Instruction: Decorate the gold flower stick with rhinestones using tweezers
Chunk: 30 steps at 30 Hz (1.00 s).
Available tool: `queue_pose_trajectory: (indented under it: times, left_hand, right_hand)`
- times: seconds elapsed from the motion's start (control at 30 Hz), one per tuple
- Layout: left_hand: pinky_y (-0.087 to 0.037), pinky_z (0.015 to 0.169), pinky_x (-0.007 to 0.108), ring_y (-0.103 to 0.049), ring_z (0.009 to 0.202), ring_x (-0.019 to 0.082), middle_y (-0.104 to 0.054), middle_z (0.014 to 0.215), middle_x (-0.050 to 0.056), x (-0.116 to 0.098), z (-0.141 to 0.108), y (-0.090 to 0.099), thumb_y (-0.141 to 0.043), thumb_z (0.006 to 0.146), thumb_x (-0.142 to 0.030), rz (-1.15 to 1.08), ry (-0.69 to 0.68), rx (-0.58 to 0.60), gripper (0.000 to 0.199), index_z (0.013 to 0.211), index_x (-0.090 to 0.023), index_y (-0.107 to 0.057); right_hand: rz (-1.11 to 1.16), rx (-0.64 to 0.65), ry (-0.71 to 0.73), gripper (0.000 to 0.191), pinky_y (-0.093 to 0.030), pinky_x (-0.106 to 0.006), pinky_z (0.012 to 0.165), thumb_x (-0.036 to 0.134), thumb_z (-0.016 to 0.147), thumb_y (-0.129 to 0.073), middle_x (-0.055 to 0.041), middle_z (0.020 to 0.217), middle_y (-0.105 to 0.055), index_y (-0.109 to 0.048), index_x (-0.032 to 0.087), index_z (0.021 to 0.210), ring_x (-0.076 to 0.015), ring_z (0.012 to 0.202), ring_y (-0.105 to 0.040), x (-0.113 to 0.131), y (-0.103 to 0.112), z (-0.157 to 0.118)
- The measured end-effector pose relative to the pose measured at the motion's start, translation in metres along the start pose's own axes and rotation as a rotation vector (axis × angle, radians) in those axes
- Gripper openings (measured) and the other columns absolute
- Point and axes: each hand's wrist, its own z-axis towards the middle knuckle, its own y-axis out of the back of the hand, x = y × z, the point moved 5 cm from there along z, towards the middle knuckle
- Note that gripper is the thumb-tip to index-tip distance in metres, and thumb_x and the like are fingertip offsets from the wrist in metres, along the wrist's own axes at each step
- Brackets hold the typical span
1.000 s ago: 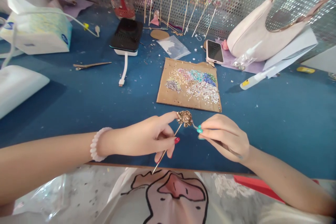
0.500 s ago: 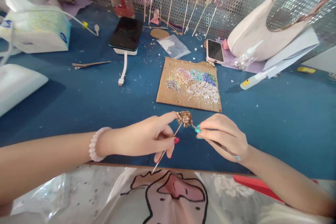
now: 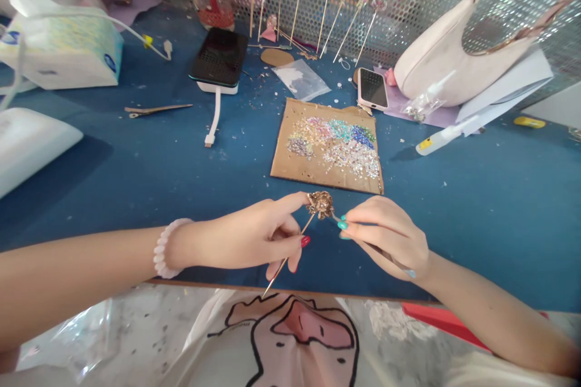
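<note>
My left hand (image 3: 267, 234) is closed around the thin stem of a hair stick (image 3: 321, 204) topped by a bronze-gold flower. Its index finger rests against the edge of the flower, and the stem slants down toward the table's front edge. In my right hand (image 3: 388, 234), pinched between thumb and fingers, is a pair of slim metal tweezers (image 3: 374, 248). Their tip is at the flower's right side; whether a stone sits in it is too small to tell. Just beyond both hands lies a piece of cardboard (image 3: 299, 170) bearing small heaps of coloured rhinestones (image 3: 340, 129).
Several decorated sticks (image 3: 323, 18) stand upright along the perforated metal screen. A black phone (image 3: 220, 55) on a power bank, a plastic bag (image 3: 302, 80), a smaller phone (image 3: 373, 88), a glue bottle (image 3: 438, 140), a white handbag (image 3: 429, 66), a hair clip (image 3: 157, 110) and tissues (image 3: 68, 51) lie around.
Both hands, the hair stick and the tweezers hold nearly the same pose. The whole view has shifted very slightly.
</note>
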Motion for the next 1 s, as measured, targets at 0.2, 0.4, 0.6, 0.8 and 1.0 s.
queue_pose_trajectory:
  times: [0.2,0.4,0.6,0.8,1.0]
  left_hand:
    - [-0.041,0.042,0.016,-0.057,0.044,0.008,-0.065,0.072,-0.004,-0.001,0.0,0.0,-0.04,0.096,-0.025,0.012,0.027,0.014,0.013,0.102,-0.024,-0.028]
    - [-0.042,0.042,0.016,-0.057,0.044,0.009,-0.065,0.072,-0.004,-0.001,-0.001,0.0,-0.04,0.096,-0.025,0.021,0.02,0.011,0.015,0.105,-0.025,-0.028]
    - [-0.044,0.043,0.016,-0.057,0.044,0.008,-0.064,0.072,-0.005,0.0,-0.001,0.001,-0.041,0.095,-0.024,-0.008,-0.004,-0.014,0.018,0.107,-0.025,-0.028]
    - [-0.043,0.045,0.017,-0.055,0.044,0.007,-0.063,0.072,-0.005,0.001,0.001,0.007,-0.044,0.092,-0.02,-0.081,-0.026,-0.085,0.017,0.102,-0.024,-0.03]
    - [-0.042,0.042,0.017,-0.053,0.042,0.007,-0.063,0.067,-0.005,0.0,0.004,0.016,-0.05,0.089,-0.023,-0.265,-0.065,-0.199,0.02,0.095,-0.022,-0.031]
  right_hand:
    - [-0.003,0.006,-0.005,0.02,-0.05,-0.035,0.065,0.0,0.078,-0.061,-0.0123,0.087,-0.067,-0.063,0.012,0.094,-0.0178,0.076,-0.061,-0.001,-0.001,0.0]
    - [-0.014,-0.002,-0.009,0.018,-0.051,-0.034,0.064,0.004,0.081,-0.059,-0.0106,0.086,-0.067,-0.062,0.015,0.095,-0.0167,0.076,-0.062,0.0,0.002,0.001]
    - [0.059,-0.08,-0.049,0.026,-0.052,-0.033,0.062,0.001,0.076,-0.065,-0.0095,0.085,-0.067,-0.063,0.016,0.098,-0.0167,0.074,-0.063,-0.002,0.007,0.001]
    - [0.181,-0.241,-0.447,0.026,-0.055,-0.026,0.063,0.006,0.077,-0.068,-0.0008,0.082,-0.071,-0.065,0.024,0.096,-0.0136,0.071,-0.067,-0.037,0.009,-0.018]
    - [0.292,-0.292,-0.696,0.011,-0.059,-0.025,0.063,0.018,0.082,-0.064,-0.0001,0.078,-0.072,-0.065,0.023,0.092,-0.0129,0.064,-0.069,-0.07,0.008,-0.023]
